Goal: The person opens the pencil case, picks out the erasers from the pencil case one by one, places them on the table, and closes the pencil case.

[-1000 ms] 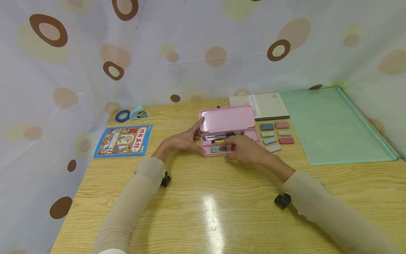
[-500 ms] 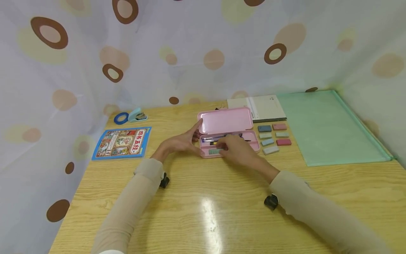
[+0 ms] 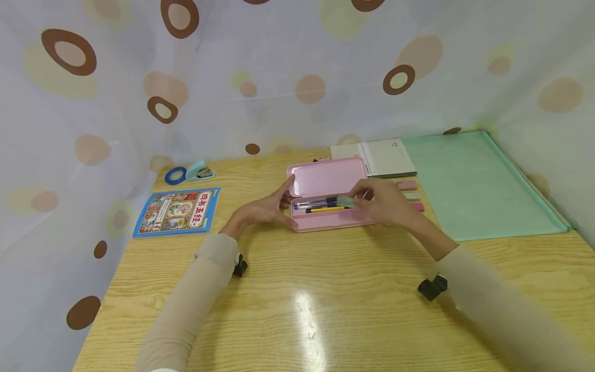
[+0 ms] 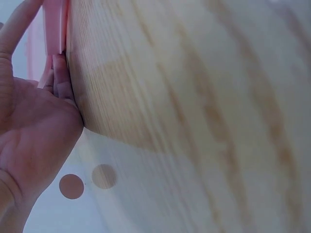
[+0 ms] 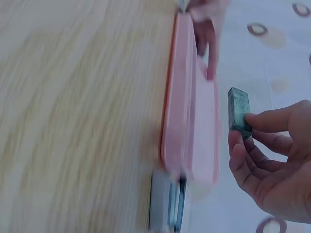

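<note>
1. Head view, far left: a blue tape roll (image 3: 176, 175) and a small stapler (image 3: 201, 171), with a picture book (image 3: 177, 211) nearer.
2. The left hand (image 3: 263, 208), fingers straight, steadies the left end of the open pink pencil case (image 3: 325, 196).
3. The right hand (image 3: 384, 202) pinches a green eraser (image 3: 345, 201) above the case's pens (image 3: 318, 203).
4. More erasers (image 3: 407, 185), a notebook (image 3: 376, 156) and a green folder (image 3: 469, 181) lie right.

Right hand (image 5: 274, 167) pinches a green eraser (image 5: 239, 109) at one end, held in the air just right of the open pink pencil case (image 5: 187, 121). Fingers (image 5: 210, 34) of the other hand touch the case's far end. Case sits on a wooden table (image 5: 73, 116); image is motion-blurred.
</note>
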`<state>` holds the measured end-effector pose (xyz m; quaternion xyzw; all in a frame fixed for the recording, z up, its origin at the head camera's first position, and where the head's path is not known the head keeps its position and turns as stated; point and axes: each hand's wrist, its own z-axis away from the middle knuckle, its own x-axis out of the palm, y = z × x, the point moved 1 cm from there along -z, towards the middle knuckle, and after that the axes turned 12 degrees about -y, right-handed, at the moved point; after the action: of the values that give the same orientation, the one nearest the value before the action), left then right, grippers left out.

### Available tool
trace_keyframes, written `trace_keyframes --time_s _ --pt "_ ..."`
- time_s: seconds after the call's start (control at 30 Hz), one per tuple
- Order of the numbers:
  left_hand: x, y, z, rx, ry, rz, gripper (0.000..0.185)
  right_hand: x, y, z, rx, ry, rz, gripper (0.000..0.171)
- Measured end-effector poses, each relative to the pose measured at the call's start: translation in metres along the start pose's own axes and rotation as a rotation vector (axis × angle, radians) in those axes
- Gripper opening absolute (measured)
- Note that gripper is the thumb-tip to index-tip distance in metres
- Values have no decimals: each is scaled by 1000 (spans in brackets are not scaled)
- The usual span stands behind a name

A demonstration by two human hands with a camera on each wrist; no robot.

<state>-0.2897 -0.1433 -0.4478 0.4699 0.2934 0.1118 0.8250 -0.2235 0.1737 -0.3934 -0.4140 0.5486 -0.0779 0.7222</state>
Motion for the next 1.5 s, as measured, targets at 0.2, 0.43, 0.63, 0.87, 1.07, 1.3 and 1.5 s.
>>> trace_keyframes --time_s 0.2,0.43,0.63,0.87,1.07,1.3,1.5 --pt "1 0 0 1 -3 1 136 -40 38 37 99 12 25 20" --pt "2 -1 1 -28 -4 -15 136 -60 73 67 150 -40 77 21" --pt "2 1 2 -25 -4 -14 136 -63 91 81 141 -133 98 14" --pt "2 0 3 -27 -2 -21 136 -62 99 83 120 -207 91 15" --pt "2 1 1 -18 -10 -25 135 -64 106 81 144 -207 106 17" --pt "1 1 1 -14 -6 -16 135 -74 106 73 194 -148 99 15" --pt "0 5 2 -17 -18 -32 135 -78 93 53 187 -73 101 27"
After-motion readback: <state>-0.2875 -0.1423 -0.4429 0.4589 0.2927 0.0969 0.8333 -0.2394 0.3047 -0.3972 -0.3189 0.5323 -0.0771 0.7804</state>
